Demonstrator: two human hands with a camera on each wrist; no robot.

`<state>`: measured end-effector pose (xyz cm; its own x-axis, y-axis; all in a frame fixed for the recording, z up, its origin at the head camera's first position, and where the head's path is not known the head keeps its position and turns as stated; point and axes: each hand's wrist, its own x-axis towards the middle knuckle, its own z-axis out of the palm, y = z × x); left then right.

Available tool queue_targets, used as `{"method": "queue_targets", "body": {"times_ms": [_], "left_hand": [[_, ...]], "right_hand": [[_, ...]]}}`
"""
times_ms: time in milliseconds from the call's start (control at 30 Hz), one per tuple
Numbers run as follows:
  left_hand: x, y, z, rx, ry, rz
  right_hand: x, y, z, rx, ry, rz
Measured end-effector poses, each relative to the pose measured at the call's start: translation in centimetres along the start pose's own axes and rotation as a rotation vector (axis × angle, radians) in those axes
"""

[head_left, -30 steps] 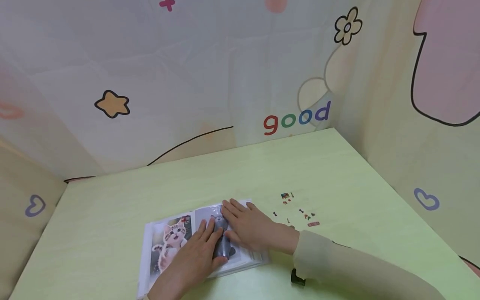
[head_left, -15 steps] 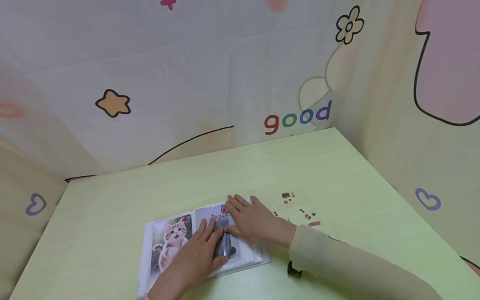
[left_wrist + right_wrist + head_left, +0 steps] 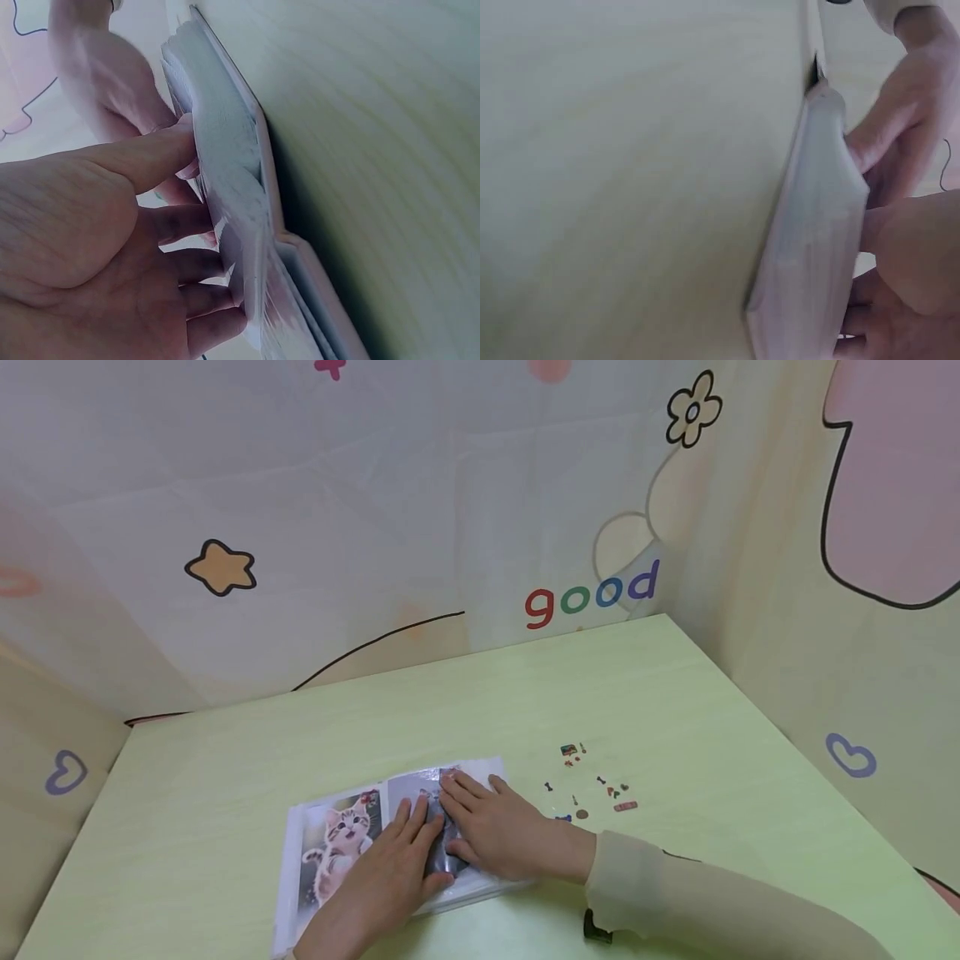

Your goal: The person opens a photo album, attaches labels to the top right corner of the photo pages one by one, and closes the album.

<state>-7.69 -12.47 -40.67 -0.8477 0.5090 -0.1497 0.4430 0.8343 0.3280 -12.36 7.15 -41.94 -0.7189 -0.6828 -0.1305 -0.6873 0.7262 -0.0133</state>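
An open photo album [image 3: 288, 877] with clear-sleeved pages lies on the table. Its left page carries a picture of a striped kitten [image 3: 347, 839]; the right page has a picture of a grey cat [image 3: 442, 857], partly hidden by both hands. My left hand [image 3: 390, 868] rests near the middle of the album, fingertips on the grey cat picture. With its fingers extended, my right hand [image 3: 498, 827] presses on the right page, over the cat picture's upper right part. In the left wrist view the thick stack of pages [image 3: 225, 127] shows edge-on beside the left thumb.
Several small stickers [image 3: 626, 806] in heart, bone and other shapes lie on the table [image 3: 225, 760] right of the album. A small dark object [image 3: 597, 927] shows beneath the right sleeve. A printed cloth backdrop [image 3: 360, 527] stands behind and at the sides.
My right hand shifted up and right across the page, uncovering a red patch at the cat picture's corner, then came back down and left over it. The left hand stayed put.
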Motion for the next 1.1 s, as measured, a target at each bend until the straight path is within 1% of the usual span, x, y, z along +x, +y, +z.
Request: {"method": "queue_targets", "body": {"times_ms": [67, 200, 433, 533, 833, 1100], "left_hand": [[0.0, -0.1, 0.0, 0.000, 0.005, 0.003], [0.1, -0.1, 0.0, -0.005, 0.000, 0.003], [0.1, -0.2, 0.0, -0.015, -0.007, -0.006], [0.1, -0.2, 0.1, -0.014, -0.003, -0.009], [-0.1, -0.2, 0.1, -0.013, 0.008, -0.010], [-0.1, -0.1, 0.1, -0.003, 0.013, -0.009]], "right_hand": [[-0.1, -0.2, 0.0, -0.009, -0.016, -0.005], [0.0, -0.2, -0.3, -0.020, -0.044, 0.013], [1.3, 1.0, -0.5, 0.008, -0.076, 0.100], [1.7, 1.5, -0.6, 0.031, -0.084, 0.118], [2.0, 2.0, -0.6, 0.080, -0.081, 0.115], [2.2, 2.4, -0.5, 0.120, -0.094, 0.132]]}}
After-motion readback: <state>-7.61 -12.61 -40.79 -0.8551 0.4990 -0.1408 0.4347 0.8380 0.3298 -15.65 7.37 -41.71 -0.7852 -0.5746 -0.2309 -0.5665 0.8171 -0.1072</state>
